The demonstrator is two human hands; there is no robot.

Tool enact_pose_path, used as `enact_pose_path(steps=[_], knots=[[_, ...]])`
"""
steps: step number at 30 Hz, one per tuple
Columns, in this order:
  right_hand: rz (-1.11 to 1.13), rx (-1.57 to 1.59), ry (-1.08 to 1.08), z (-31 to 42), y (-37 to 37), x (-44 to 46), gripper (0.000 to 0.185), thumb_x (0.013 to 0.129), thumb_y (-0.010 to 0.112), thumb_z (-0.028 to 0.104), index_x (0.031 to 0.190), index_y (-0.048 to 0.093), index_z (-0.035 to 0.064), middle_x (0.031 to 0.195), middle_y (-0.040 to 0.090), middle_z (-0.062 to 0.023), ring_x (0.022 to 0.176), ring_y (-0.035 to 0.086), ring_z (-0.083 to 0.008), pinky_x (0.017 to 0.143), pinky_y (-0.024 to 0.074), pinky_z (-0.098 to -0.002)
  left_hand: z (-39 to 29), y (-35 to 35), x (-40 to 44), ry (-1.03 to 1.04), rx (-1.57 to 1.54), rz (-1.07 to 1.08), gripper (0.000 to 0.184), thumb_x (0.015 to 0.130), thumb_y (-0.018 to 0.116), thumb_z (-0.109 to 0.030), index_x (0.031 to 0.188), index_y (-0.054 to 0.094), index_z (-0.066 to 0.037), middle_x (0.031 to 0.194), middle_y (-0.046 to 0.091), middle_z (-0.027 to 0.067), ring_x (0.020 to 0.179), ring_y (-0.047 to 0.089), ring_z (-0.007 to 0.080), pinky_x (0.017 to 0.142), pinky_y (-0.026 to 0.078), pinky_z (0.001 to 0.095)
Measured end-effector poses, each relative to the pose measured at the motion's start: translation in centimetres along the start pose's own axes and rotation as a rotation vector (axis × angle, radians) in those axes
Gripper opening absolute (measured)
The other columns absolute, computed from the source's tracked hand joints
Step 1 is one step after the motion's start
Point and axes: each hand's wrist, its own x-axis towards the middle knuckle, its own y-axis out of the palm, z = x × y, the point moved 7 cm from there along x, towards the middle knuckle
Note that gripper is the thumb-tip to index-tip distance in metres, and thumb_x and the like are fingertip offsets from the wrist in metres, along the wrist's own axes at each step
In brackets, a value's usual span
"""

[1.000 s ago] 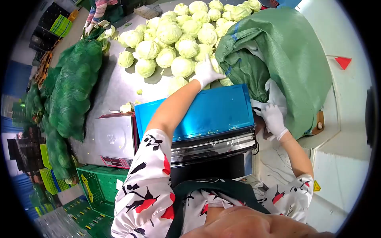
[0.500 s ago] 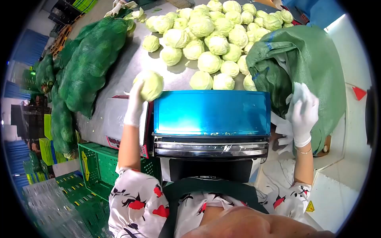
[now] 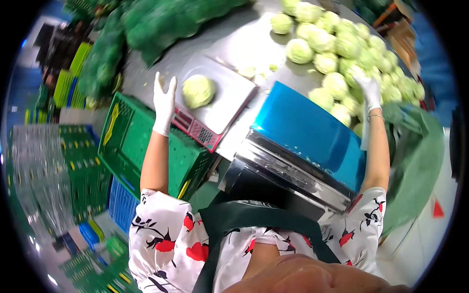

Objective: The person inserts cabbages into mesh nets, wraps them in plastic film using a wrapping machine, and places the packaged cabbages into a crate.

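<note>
A single cabbage (image 3: pixel 198 91) sits on the plate of a weighing scale (image 3: pixel 225 93) with a red keypad panel. Just left of it is my left hand (image 3: pixel 164 100), gloved in white, with thumb and fingers spread and nothing in them. My right hand (image 3: pixel 369 89), also gloved, reaches over the blue-topped machine's far right corner to a heap of pale green cabbages (image 3: pixel 337 85). Its fingers are stretched out over the cabbages at the heap's near side; the fingertips are blurred, and I see no cabbage lifted.
The blue-topped machine (image 3: pixel 308 132) stands between my arms. A green crate (image 3: pixel 139 141) is below my left hand. Filled green net sacks (image 3: pixel 166 24) lie at the back left. A green woven sack (image 3: pixel 415 151) hangs at the right, beside my right forearm.
My view has turned. The cabbage from my left hand now rests on the scale, and that hand has let go. My right hand has moved from beside the woven sack to the cabbage heap.
</note>
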Motion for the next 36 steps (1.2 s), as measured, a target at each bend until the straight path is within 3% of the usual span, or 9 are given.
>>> enact_pose_path(steps=[4, 8, 12, 15, 21, 24, 28, 34, 36], knots=[[0.042, -0.089, -0.027, 4.1, 0.8, 2.4, 0.101, 0.061, 0.084, 0.059, 0.121, 0.055, -0.0159, 0.116, 0.065, -0.0315, 0.112, 0.063, -0.0395, 0.096, 0.0485, -0.0438, 1.3, -9.8, 1.2, -0.020, -0.150, -0.148, 0.079, 0.090, 0.072, -0.029, 0.151, 0.030, -0.003, 0.142, 0.049, 0.0239, 0.131, 0.049, 0.0328, 0.111, 0.037, 0.0410], [-0.179, -0.378, 0.082, 4.7, -0.2, 1.6, 0.084, 0.067, 0.085, 0.047, 0.121, 0.058, -0.0124, 0.119, 0.066, -0.0233, 0.109, 0.063, -0.0332, 0.095, 0.0489, -0.0420, 2.1, -16.2, 0.5, -0.043, -0.226, -0.179, 0.079, 0.091, 0.071, -0.029, 0.152, 0.028, -0.002, 0.142, 0.049, 0.0238, 0.129, 0.051, 0.0319, 0.110, 0.038, 0.0408], [0.134, 0.227, 0.055, 3.5, 0.5, 4.1, 0.080, 0.069, 0.084, 0.047, 0.118, 0.061, -0.0124, 0.126, 0.062, -0.0245, 0.115, 0.061, -0.0310, 0.099, 0.0447, -0.0372, 0.0, -11.1, -0.7, -0.143, -0.300, -0.101, 0.089, 0.085, 0.076, -0.031, 0.153, 0.025, -0.002, 0.145, 0.045, 0.0261, 0.131, 0.049, 0.0329, 0.111, 0.039, 0.0404], [0.023, 0.370, 0.111, 4.6, -2.1, 0.1, 0.066, 0.079, 0.078, 0.042, 0.121, 0.065, -0.0064, 0.124, 0.065, -0.0152, 0.115, 0.059, -0.0235, 0.100, 0.0416, -0.0328, -0.8, -7.3, -3.0, -0.063, -0.156, 0.061, 0.112, 0.073, 0.084, -0.038, 0.153, 0.017, 0.004, 0.150, 0.034, 0.0294, 0.139, 0.038, 0.0376, 0.116, 0.031, 0.0422], [0.556, 0.596, -0.146, 26.5, -0.8, -9.4, 0.033, 0.088, 0.069, 0.015, 0.117, 0.067, -0.0006, 0.116, 0.068, -0.0065, 0.102, 0.064, -0.0151, 0.091, 0.0496, -0.0297, -3.1, 1.4, -2.2, 0.069, 0.166, 0.104, 0.120, 0.062, 0.088, -0.041, 0.151, 0.021, 0.003, 0.145, 0.035, 0.0285, 0.137, 0.038, 0.0399, 0.112, 0.036, 0.0417], [0.718, 0.858, -0.326, 38.4, 2.4, -20.6, 0.028, 0.084, 0.073, 0.022, 0.105, 0.072, 0.0037, 0.105, 0.071, -0.0084, 0.099, 0.066, -0.0151, 0.089, 0.0512, -0.0315, -1.5, 0.9, -2.6, 0.068, 0.111, 0.064, 0.108, 0.062, 0.087, -0.038, 0.145, 0.032, 0.003, 0.137, 0.043, 0.0259, 0.130, 0.045, 0.0386, 0.109, 0.040, 0.0417], [0.480, 0.113, -1.228, 46.1, 11.2, -26.6, 0.032, 0.085, 0.066, 0.040, 0.095, 0.073, 0.0109, 0.086, 0.067, -0.0104, 0.095, 0.065, -0.0290, 0.090, 0.0511, -0.0384, 0.2, -0.8, -1.6, -0.047, -0.056, 0.068, 0.103, 0.063, 0.087, -0.037, 0.143, 0.037, 0.004, 0.134, 0.047, 0.0246, 0.126, 0.050, 0.0361, 0.107, 0.041, 0.0407], [0.195, 0.000, -0.806, 47.3, 14.3, -28.1, 0.053, 0.077, 0.067, 0.057, 0.099, 0.070, 0.0092, 0.096, 0.065, -0.0163, 0.099, 0.062, -0.0337, 0.088, 0.0502, -0.0414, 4.9, -4.7, -2.6, -0.154, -0.251, 0.009, 0.105, 0.064, 0.090, -0.034, 0.145, 0.035, 0.004, 0.138, 0.050, 0.0215, 0.125, 0.053, 0.0295, 0.106, 0.044, 0.0368], [0.440, 0.018, -0.760, 47.5, 12.0, -28.0, 0.065, 0.074, 0.070, 0.059, 0.110, 0.064, 0.0044, 0.102, 0.064, -0.0193, 0.102, 0.061, -0.0334, 0.089, 0.0500, -0.0415, 6.1, -6.6, -3.6, -0.186, -0.364, -0.023, 0.102, 0.067, 0.089, -0.031, 0.146, 0.034, 0.004, 0.137, 0.051, 0.0203, 0.124, 0.054, 0.0276, 0.105, 0.045, 0.0356]])
